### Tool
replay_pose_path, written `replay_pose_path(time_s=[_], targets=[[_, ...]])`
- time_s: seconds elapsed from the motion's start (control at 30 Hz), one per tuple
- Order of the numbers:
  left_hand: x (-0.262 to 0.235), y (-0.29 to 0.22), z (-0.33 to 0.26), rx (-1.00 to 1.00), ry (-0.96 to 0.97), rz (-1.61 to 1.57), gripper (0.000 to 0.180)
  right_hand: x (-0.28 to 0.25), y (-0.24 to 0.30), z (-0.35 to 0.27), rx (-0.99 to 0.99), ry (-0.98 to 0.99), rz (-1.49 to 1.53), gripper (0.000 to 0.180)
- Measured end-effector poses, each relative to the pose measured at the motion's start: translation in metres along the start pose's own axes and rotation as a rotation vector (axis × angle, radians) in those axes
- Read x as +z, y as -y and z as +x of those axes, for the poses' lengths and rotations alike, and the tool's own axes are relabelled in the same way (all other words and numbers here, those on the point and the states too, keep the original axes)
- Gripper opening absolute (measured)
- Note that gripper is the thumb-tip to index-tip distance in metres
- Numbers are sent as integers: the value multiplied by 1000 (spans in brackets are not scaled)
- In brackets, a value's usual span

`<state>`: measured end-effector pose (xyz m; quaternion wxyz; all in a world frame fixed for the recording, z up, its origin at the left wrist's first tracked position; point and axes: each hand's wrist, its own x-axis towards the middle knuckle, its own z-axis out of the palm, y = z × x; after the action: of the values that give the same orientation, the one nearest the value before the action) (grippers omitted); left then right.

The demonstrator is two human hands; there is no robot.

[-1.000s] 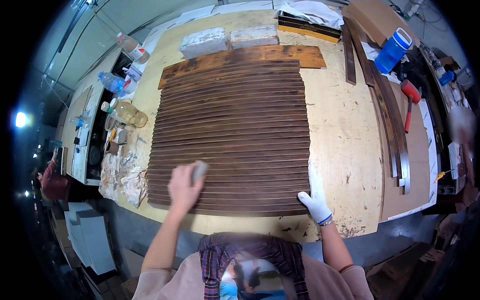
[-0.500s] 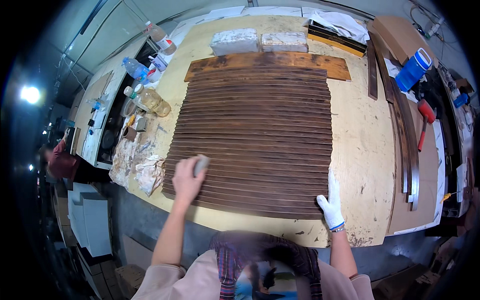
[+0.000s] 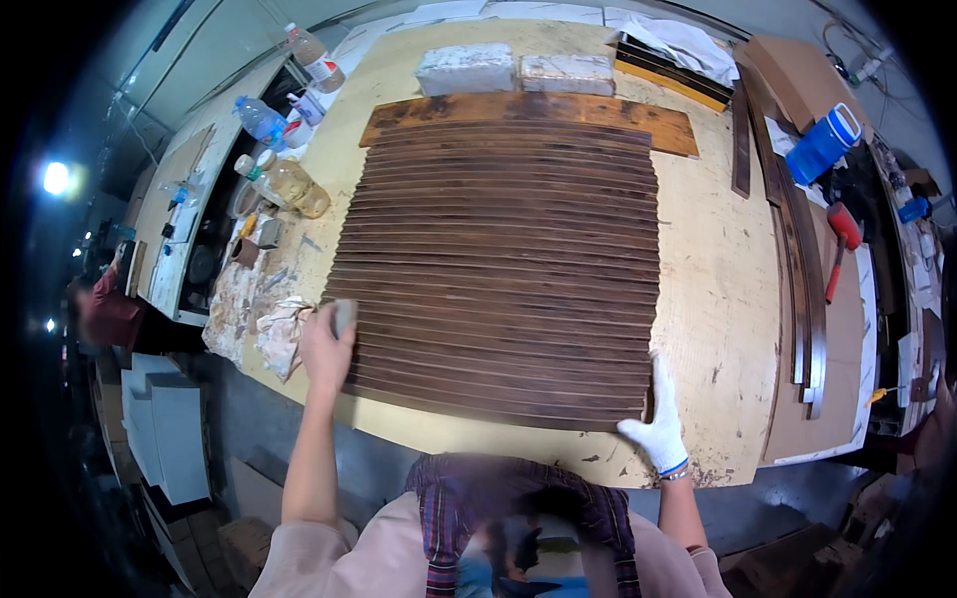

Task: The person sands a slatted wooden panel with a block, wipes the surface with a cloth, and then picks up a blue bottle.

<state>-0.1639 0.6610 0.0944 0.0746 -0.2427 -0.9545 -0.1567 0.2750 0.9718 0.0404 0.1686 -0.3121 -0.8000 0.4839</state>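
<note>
The wooden slats (image 3: pixel 503 274) lie side by side on the workbench (image 3: pixel 713 299), dark and glossy; we judge them thin, stiff, light and easily shifted. Our left hand (image 3: pixel 324 349) curls around a small pad (image 3: pixel 344 317) at their left edge. Our gloved right hand (image 3: pixel 653 424) rests open, fingers flat on the near right corner, steadying them.
</note>
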Motion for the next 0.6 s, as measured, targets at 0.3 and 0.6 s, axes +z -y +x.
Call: replay_pose_path(time_s=[0.3,0.6], targets=[[39,-247,-116,834,334,-567,47,13,6,-12,53,-29,-313,127],[36,-220,-61,634,209,-322,54,10,20,-2,-6,-48,-294,122]])
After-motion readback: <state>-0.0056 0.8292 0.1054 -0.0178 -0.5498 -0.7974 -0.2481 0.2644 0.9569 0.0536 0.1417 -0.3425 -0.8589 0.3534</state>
